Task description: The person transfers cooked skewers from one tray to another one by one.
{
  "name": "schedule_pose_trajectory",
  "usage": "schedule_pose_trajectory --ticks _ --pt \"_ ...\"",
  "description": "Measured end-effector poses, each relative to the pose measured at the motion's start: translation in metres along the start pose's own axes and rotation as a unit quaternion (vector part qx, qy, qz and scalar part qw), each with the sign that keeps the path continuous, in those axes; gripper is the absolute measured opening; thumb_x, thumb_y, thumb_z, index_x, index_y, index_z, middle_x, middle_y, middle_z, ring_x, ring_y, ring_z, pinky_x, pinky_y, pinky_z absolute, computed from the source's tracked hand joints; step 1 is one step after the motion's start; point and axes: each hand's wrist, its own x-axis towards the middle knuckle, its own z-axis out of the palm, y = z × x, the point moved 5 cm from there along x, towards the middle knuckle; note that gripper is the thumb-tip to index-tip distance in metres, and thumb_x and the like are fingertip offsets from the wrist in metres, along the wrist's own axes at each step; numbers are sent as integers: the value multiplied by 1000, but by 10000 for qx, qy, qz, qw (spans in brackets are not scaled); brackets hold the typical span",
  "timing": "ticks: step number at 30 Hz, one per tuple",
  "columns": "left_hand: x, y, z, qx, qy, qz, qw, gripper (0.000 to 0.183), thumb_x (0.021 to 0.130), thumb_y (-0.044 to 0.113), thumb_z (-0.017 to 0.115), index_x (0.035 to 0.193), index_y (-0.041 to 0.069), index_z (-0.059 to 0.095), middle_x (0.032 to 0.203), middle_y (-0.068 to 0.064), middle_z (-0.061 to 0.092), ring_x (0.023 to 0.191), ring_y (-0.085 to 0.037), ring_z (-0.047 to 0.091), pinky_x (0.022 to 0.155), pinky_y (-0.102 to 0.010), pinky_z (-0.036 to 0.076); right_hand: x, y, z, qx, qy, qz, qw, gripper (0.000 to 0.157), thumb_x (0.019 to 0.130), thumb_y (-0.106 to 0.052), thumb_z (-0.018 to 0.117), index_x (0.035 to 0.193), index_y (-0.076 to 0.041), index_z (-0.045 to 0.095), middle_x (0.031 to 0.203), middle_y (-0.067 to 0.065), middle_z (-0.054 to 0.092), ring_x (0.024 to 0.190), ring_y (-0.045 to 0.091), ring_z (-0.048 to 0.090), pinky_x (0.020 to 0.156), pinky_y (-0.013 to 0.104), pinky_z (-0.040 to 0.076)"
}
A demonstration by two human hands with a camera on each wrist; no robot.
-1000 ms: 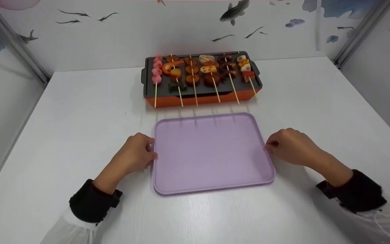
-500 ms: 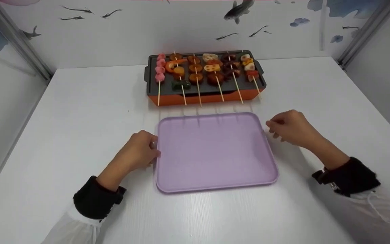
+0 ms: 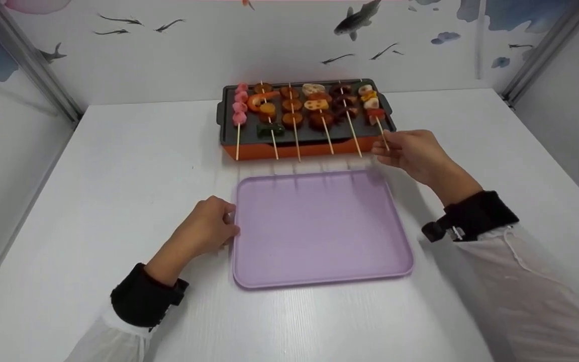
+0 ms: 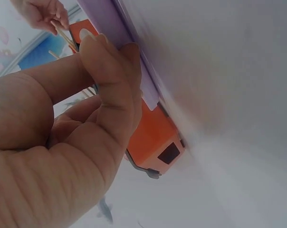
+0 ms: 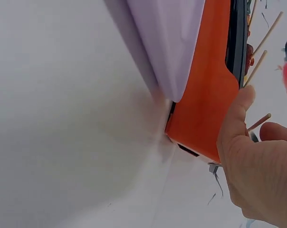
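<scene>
Here we are at the last skewer (image 3: 371, 103) on the right, lying on the grill (image 3: 309, 150), its stick poking past the front edge! On my feeds, the right hand (image 3: 417, 155) is right at that stick, thumb and fingers bent with a small gap; whether they pinch it, I can't tell. Left hand (image 3: 203, 227): fingers curled, holding the tray (image 3: 319, 231) by its left rim. That tray lies flat on the white table (image 3: 133, 186), just in front of the grill. Five more skewers line up leftward, ending with the pink one (image 3: 239, 106).
</scene>
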Motion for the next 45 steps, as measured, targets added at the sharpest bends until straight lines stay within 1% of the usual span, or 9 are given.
schedule_pose_trajectory --ticks 7,11,15,23,30,34,39,43,45 --pt "0 0 1 -13 -15 12 10000 41 95 -5 66 65 11 43 61 -4 58 55 -14 57 52 -25 44 6 -2 5 484 -96 114 9987 17 105 -3 59 115 8 67 93 10 68 82 16 66 75 25 57" --pt "0 -1 1 73 -24 63 10000 39 95 -5 66 65 10 46 61 -4 60 54 -13 56 52 -25 43 0 -4 5 634 -263 33 9976 17 106 1 56 116 9 66 97 12 67 83 17 66 76 25 56" --pt "0 -1 0 83 -15 60 9999 38 95 -4 67 66 10 47 62 -6 63 53 -12 56 52 -25 43 -16 -8 4 491 -328 -120 9982 22 105 0 57 123 10 64 103 13 67 86 18 67 77 26 56" --pt "1 0 0 59 -51 9 10000 36 95 -5 66 67 9 48 63 -6 62 54 -13 56 51 -25 44 -61 -10 1 85 -517 -176 9985 15 100 -6 70 111 1 76 102 12 72 90 18 71 80 27 59" --pt "1 -1 0 51 -83 -72 9999 33 96 -4 67 70 8 50 63 -6 61 55 -14 57 52 -26 44 -101 10 -2 -261 -825 -136 9962 15 101 -6 69 112 0 77 102 11 73 92 16 71 81 26 60" --pt "1 0 0 0 -107 -50 9999 35 95 -4 67 69 9 47 63 -6 61 53 -14 57 51 -25 44 -119 26 -6 -483 -921 93 9945 14 102 -5 67 112 -1 77 103 11 74 91 16 72 81 27 60" --pt "1 1 -1 -7 -43 27 10000 26 94 -5 67 74 6 55 64 -7 63 52 -13 58 50 -25 44 -134 43 -10 -636 -1202 318 9902 16 102 -2 66 112 -2 78 104 12 76 91 16 75 82 28 61" --pt "-1 0 -1 -64 -49 4 10000 28 94 -6 67 74 8 55 65 -8 65 53 -13 59 51 -25 45 -144 57 -8 -775 -1500 525 9843 17 102 -4 66 115 0 77 105 12 77 91 15 75 80 28 61" --pt "-1 1 -1 -54 -63 12 10000 35 95 -6 67 70 9 49 65 -8 65 53 -13 59 51 -25 45 -149 64 -8 -837 -1578 640 9818 19 102 -5 66 117 1 76 106 12 77 91 15 75 79 28 61"
